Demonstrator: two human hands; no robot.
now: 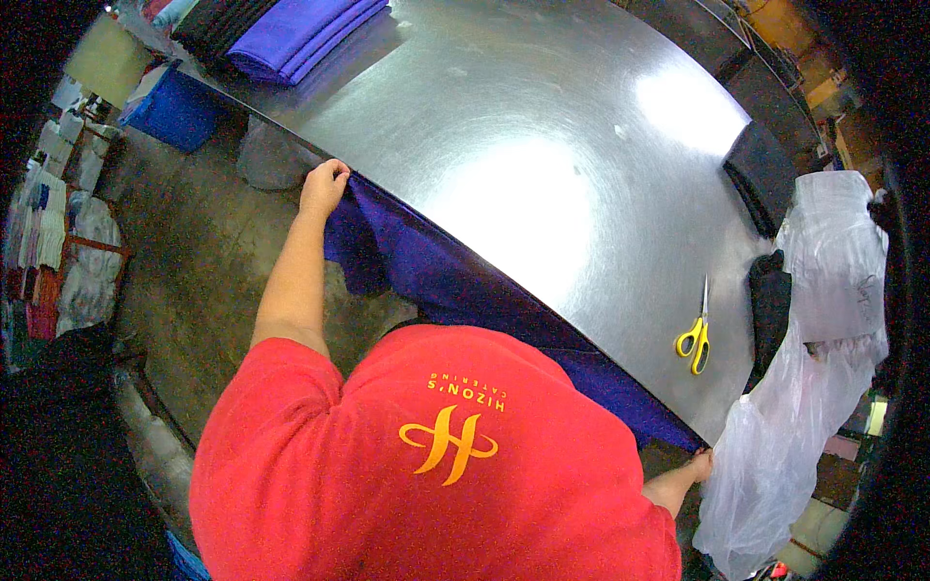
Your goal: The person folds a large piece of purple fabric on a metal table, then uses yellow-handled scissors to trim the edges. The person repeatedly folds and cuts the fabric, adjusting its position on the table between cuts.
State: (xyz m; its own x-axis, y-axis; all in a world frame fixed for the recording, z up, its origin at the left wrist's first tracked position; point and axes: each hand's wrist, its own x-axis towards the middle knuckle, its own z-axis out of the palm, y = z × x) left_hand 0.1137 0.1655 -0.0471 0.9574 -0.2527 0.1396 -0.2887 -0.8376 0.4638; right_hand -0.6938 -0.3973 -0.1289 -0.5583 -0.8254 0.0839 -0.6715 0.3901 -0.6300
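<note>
A dark purple cloth (436, 257) hangs in front of me along the near edge of a shiny metal table (465, 97), its top edge stretched between my two hands. At the table's left corner, my left hand (327, 186) pinches one end of the cloth. Far to the right, my right hand (701, 465) is closed at the cloth's other end, beside a sheet of clear plastic. Much of the cloth's lower part is hidden behind my red shirt.
Yellow-handled scissors (696, 339) lie on the table's right side. Folded purple cloths (300, 39) are stacked at the far left. Clear plastic (765, 455) drapes over the right edge near black cloth (770, 310). A blue bin (174, 111) stands on the floor at left.
</note>
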